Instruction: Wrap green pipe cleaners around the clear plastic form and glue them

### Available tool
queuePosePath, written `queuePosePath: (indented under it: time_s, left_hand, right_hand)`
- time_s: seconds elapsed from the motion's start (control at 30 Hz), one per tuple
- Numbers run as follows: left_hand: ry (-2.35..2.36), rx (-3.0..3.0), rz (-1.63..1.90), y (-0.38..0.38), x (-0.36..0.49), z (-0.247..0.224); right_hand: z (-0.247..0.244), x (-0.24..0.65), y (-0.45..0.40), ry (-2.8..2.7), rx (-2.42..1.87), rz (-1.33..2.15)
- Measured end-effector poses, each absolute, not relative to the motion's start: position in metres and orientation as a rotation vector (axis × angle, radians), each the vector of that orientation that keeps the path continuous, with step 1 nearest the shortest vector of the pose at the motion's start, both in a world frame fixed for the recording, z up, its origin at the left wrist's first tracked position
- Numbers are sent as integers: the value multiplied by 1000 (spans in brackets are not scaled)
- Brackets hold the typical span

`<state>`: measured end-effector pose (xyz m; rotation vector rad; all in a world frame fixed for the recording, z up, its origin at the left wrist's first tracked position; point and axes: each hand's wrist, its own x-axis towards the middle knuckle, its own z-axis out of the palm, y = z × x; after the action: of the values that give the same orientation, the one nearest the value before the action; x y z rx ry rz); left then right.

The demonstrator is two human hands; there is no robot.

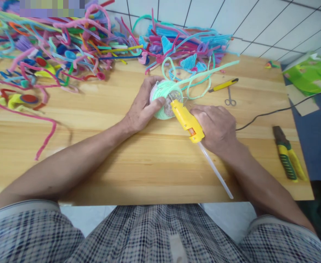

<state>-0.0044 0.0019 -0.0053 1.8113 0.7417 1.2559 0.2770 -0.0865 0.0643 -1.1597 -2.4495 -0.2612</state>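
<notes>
Mid-frame, the right hand [217, 126] grips the gun [184, 117], slanting up-left to the ball [162, 89], pinched in the left hand [142, 109].

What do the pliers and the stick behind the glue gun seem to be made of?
Pliers: dark, probably metal jaws; yellow-and-green handles, likely plastic or rubber, with ridges on the green part.

Stick: probably hot-melt glue, being smooth, whitish and translucent.

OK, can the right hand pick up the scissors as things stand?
Probably not: the right hand grips the glue gun, though the scissors lie just beyond it with nothing on top.
</notes>
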Motion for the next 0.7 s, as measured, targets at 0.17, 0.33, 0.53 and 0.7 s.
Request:
queuePosePath:
  time_s: [0.17, 0.33, 0.53, 0.7]
  left_hand:
    - [757, 1820, 1245, 2, -5, -4]
    - [758, 1825, 1252, 1, -6, -3]
    - [753, 1819, 1251, 3, -4, -6]
    - [754, 1814, 1256, 4, -5, -6]
  right_hand:
    - [64, 275, -88, -2480, -1218, -315]
    - [57, 273, -89, -2423, -1148, -410]
    - [59, 267, -92, -2437, -1207, -541]
    - [63, 260, -97, -2378, -1027, -663]
